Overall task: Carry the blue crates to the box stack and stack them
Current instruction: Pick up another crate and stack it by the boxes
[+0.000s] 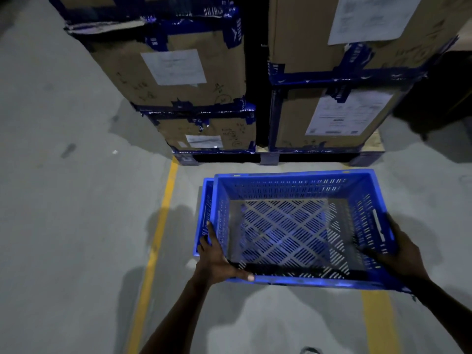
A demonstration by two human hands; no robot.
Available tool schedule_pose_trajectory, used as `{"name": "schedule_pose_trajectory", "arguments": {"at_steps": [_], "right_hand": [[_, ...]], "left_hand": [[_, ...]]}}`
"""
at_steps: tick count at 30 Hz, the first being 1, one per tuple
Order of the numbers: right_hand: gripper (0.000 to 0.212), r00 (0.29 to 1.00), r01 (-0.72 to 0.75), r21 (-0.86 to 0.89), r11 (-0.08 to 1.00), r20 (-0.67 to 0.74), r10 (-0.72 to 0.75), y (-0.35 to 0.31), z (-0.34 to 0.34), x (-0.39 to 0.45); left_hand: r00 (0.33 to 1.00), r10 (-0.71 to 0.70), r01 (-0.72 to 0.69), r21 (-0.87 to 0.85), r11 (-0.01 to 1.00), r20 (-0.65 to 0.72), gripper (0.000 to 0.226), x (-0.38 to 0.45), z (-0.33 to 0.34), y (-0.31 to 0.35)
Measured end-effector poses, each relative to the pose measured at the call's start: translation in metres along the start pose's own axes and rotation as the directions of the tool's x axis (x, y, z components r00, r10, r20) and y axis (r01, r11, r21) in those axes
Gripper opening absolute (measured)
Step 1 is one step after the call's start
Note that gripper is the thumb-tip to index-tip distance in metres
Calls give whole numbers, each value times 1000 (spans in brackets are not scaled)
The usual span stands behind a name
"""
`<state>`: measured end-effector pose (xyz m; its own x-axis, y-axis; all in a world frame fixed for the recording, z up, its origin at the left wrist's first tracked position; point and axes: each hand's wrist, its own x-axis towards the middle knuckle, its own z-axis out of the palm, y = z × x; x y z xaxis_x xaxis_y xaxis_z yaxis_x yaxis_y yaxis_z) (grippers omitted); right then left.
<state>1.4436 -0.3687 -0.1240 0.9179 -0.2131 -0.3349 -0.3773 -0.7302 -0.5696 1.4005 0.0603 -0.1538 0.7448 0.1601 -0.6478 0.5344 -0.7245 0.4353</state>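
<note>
Two hands held the upper blue crate (293, 226): left hand (214, 261) and right hand (398, 254) fingers clamped on its sides, over another crate (204, 215) on the floor (76, 200) before stacked cardboard boxes (184, 72).

A grey concrete floor (63, 226) carries everything here, dull and scuffed, with a few dark smudges off to the left. Two yellow lines are painted on it, the left line (155, 246) running from near the pallet towards the viewer, the right line (380, 325) shorter and closer. At the far end a pallet (269, 158) sits on the floor, its blue blocks showing at the bottom edge. Cardboard boxes (329, 118) bound with blue tape are stacked on the pallet in two columns, with white paper labels (173, 66) stuck to their fronts.
</note>
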Motion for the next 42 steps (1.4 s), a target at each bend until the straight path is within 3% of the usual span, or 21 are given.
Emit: {"name": "schedule_pose_trajectory", "arguments": {"at_steps": [4,7,13,18,35,42], "right_hand": [[138,995,-91,65,994,46,89,-16,-1,-18],[133,996,-55,126,990,72,46,-14,5,-36],[163,986,69,-46,997,154,-61,7,23,-43],[177,974,80,-93,992,220,-58,11,31,-33],[171,966,108,16,994,234,-108,-44,56,3],[174,960,120,-16,993,256,-112,-48,63,6]], "left_hand": [[1000,-13,13,-16,1000,0,196,9,-10,2],[999,18,-17,12,1000,-37,197,10,-12,1],[999,33,-31,49,998,-31,197,12,-24,1],[1000,19,-18,31,999,-7,193,12,-34,4],[998,-36,39,53,998,-44,190,41,-74,-12],[998,-15,18,45,999,-60,192,47,-71,-31]]}}
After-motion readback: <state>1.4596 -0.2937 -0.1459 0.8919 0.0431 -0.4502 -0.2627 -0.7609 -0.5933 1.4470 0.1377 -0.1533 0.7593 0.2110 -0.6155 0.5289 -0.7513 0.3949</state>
